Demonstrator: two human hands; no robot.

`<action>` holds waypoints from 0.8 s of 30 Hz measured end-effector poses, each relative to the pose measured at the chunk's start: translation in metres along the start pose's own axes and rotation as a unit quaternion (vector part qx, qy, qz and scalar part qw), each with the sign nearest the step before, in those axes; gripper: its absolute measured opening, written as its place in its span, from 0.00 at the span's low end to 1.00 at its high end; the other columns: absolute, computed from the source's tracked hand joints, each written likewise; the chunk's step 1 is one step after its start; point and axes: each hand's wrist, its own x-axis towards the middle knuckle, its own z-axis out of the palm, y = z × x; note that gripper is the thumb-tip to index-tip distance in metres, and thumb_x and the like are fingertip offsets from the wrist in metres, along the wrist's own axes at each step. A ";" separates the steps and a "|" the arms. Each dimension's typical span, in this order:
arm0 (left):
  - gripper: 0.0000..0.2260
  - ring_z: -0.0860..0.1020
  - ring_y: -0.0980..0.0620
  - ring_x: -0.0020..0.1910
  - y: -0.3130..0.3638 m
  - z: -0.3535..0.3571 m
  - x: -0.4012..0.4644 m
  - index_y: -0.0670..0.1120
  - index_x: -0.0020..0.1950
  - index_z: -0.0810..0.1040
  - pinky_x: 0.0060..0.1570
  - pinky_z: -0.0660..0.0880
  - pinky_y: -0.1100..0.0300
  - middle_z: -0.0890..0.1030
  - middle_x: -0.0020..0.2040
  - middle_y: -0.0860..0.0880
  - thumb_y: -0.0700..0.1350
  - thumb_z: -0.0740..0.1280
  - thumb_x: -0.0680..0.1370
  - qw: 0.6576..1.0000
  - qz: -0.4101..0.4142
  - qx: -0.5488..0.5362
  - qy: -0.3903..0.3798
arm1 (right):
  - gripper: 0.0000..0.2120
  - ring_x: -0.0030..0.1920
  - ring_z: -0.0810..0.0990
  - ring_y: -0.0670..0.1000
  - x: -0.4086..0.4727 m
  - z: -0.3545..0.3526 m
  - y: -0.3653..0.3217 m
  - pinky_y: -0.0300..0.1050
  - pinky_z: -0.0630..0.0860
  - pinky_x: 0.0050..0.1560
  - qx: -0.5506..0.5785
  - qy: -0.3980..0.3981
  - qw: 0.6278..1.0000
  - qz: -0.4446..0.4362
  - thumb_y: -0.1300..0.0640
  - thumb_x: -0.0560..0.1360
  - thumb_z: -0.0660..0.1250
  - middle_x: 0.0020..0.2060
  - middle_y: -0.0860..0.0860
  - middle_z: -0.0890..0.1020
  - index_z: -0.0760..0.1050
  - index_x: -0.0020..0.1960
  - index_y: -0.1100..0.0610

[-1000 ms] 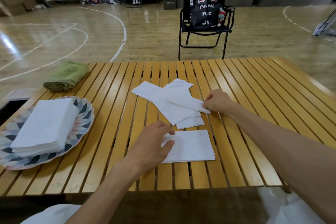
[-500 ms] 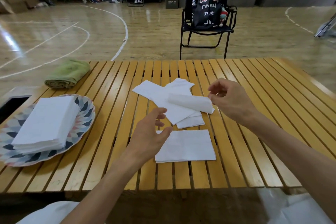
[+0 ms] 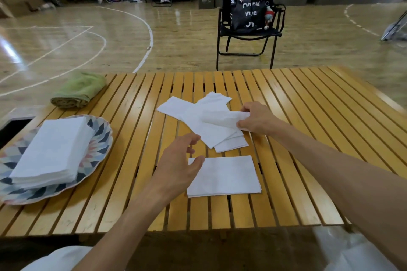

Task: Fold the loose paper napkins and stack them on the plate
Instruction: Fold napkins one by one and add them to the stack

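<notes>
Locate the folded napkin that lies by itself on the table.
In the head view, the folded napkin lies flat near the table's front edge, just right of the left hand, with the loose napkin pile behind it.

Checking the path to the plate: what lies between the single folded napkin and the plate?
In the head view, only the left hand and bare table slats lie between folded napkin and plate.

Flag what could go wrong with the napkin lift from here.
1. The right hand pinches only an end of the top napkin; thin paper may tear or crumple.
2. It overlaps the loose pile, so sheets beneath could drag along.
3. The left hand hovers over the folded napkin and may nudge it askew.
</notes>
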 end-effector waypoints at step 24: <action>0.13 0.80 0.51 0.40 0.027 -0.018 -0.002 0.43 0.52 0.83 0.39 0.76 0.61 0.84 0.45 0.46 0.52 0.69 0.77 0.943 -0.066 -0.325 0.013 | 0.12 0.47 0.84 0.51 -0.129 -0.021 -0.023 0.45 0.79 0.45 0.437 -0.120 0.892 0.001 0.54 0.77 0.71 0.50 0.53 0.85 0.79 0.58 0.60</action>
